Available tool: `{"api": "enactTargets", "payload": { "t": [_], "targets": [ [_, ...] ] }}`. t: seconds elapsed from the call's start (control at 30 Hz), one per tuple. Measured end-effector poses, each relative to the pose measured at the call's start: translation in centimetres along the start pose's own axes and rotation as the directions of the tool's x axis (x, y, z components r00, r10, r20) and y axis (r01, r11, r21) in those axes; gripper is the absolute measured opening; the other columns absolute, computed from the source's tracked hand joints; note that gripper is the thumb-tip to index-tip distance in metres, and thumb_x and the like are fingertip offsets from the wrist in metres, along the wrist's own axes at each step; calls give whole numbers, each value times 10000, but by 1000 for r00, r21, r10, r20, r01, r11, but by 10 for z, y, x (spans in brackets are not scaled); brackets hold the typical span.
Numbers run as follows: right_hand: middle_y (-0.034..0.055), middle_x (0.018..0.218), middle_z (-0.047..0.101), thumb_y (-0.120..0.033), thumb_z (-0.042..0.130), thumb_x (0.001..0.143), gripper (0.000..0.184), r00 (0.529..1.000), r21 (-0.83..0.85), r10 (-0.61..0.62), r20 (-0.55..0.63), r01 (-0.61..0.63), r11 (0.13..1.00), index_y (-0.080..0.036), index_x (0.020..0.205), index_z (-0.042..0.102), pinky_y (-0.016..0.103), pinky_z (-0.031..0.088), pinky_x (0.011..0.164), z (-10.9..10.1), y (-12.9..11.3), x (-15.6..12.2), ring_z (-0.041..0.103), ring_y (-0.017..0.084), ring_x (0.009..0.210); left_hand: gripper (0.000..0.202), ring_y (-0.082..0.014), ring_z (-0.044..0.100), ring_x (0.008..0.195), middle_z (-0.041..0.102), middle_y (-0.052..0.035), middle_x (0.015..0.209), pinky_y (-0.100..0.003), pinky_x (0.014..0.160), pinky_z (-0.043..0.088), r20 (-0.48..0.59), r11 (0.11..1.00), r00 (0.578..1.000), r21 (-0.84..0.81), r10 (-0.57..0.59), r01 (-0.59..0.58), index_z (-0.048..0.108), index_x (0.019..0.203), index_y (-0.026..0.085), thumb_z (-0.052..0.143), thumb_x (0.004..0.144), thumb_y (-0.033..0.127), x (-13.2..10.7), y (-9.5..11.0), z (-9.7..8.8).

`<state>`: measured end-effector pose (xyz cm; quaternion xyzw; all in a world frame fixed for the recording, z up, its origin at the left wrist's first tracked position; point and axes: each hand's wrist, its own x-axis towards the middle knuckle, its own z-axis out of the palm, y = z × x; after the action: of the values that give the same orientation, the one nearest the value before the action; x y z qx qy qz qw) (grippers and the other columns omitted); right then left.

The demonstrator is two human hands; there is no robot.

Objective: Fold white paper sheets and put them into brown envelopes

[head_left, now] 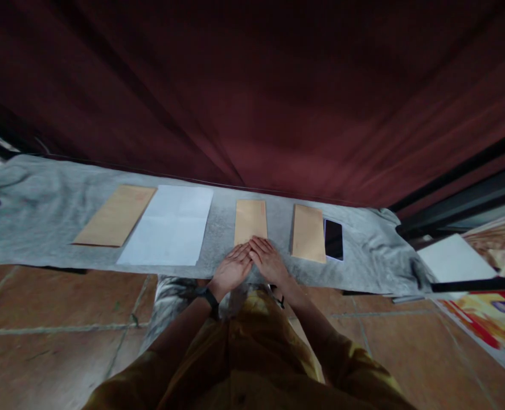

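Observation:
A brown paper envelope (251, 219) lies flat in front of me, its near end under my fingers. My left hand (232, 269) rests flat on its near left part, fingers stretched out and pointing inward. From the other side my right hand (270, 263) lies flat too, and the fingertips of both hands meet over the envelope. Neither hand grasps anything. To the left are white paper sheets (169, 225) and, beside them, a stack of brown envelopes (113, 216). To the right sit more brown envelopes (308, 233), against a dark-screened phone (333, 239).
A grey cloth (363, 250) covers the narrow table. Dark red fabric (252, 114) hangs along its far edge. Black metal bars (461, 199) and a white board (455, 259) stand at the right, above a colourful printed box (495, 324). Below is a tiled floor (42, 353).

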<state>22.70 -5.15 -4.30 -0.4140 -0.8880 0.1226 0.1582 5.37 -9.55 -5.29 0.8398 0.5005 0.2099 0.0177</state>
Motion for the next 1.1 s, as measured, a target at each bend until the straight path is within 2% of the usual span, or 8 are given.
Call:
{"api": "enactTargets", "payload": {
  "t": [0.13, 0.23, 0.43, 0.63, 0.8, 1.0, 1.1],
  "targets": [
    [101, 1581, 436, -310, 330, 1074, 461, 998, -64, -42, 46, 45, 997, -151, 1470, 504, 432, 293, 1236, 5, 13, 30, 366, 204, 1482, 379, -247, 592, 1303, 669, -163, 1337, -466, 1165, 428, -14, 1000, 1000, -5, -10, 10, 643, 1288, 122, 461, 991, 272, 0, -1, 3],
    [103, 1588, 424, -293, 329, 1069, 466, 997, -100, -50, 53, 55, 993, -152, 1483, 489, 427, 292, 1236, 8, 25, 52, 356, 202, 1488, 404, -244, 579, 1319, 651, -160, 1368, -450, 1159, 432, -20, 1000, 1000, 4, 2, -2, 623, 1320, 115, 450, 1000, 290, 0, -2, 5],
    [90, 1571, 450, -309, 316, 1067, 479, 1000, -111, 9, 17, -8, 994, -160, 1487, 491, 416, 296, 1232, 13, 45, 94, 404, 195, 1461, 430, -226, 522, 1380, 594, -126, 1449, -440, 1174, 414, -22, 1000, 1000, 3, 11, -11, 584, 1380, 147, 421, 1008, 287, 0, -3, 2],
    [84, 1575, 445, -323, 317, 1062, 485, 999, -107, 49, 16, -47, 993, -168, 1485, 498, 409, 279, 1236, 13, 55, 125, 403, 201, 1464, 446, -222, 506, 1394, 584, -115, 1462, -451, 1186, 398, -3, 1000, 1000, -20, 13, -13, 562, 1409, 170, 432, 995, 274, 1, -3, 3],
    [110, 1578, 435, -328, 330, 1060, 498, 997, -97, 68, 28, -65, 993, -140, 1496, 478, 422, 246, 1245, 17, 48, 132, 389, 219, 1473, 433, -219, 500, 1399, 581, -112, 1466, -433, 1191, 392, 0, 1000, 1000, -17, 3, -3, 579, 1388, 160, 449, 988, 263, 1, -3, 3],
    [111, 1594, 409, -365, 331, 1066, 525, 998, -94, -25, 54, 30, 995, -99, 1500, 463, 407, 239, 1254, 28, 36, 118, 367, 222, 1482, 423, -229, 524, 1377, 610, -130, 1431, -433, 1181, 405, -9, 1000, 1000, -15, -5, 5, 602, 1359, 136, 452, 980, 250, 1, -2, 4],
    [109, 1580, 434, -359, 334, 1066, 506, 999, -90, -28, 31, 31, 995, -121, 1486, 484, 428, 251, 1248, 26, 38, 119, 383, 223, 1471, 427, -232, 520, 1381, 600, -127, 1442, -441, 1181, 407, -8, 1000, 1000, -15, -3, 3, 595, 1367, 138, 451, 979, 242, 1, -2, 3]
  ]
}}
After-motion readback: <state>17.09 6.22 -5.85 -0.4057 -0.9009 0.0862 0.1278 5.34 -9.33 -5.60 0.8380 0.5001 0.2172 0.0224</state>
